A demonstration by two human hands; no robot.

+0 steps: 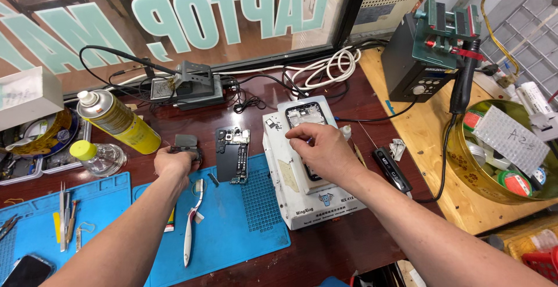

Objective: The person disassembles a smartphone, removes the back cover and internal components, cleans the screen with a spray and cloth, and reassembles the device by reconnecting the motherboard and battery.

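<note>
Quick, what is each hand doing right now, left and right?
Left hand: closed around a small dark object on the table.
Right hand: fingers pinched down on the phone frame lying on the white heating plate; whether it grips anything cannot be told.

Right hand (322,147) resting fingers-down on an opened phone (305,118) atop a white heating block (302,197), left hand (173,162) closed on a small grey part (186,141), phone circuit board (233,154) between them, blue mat (238,217) on the dark red table (349,246), yellow spray can (119,121) far left.
</note>
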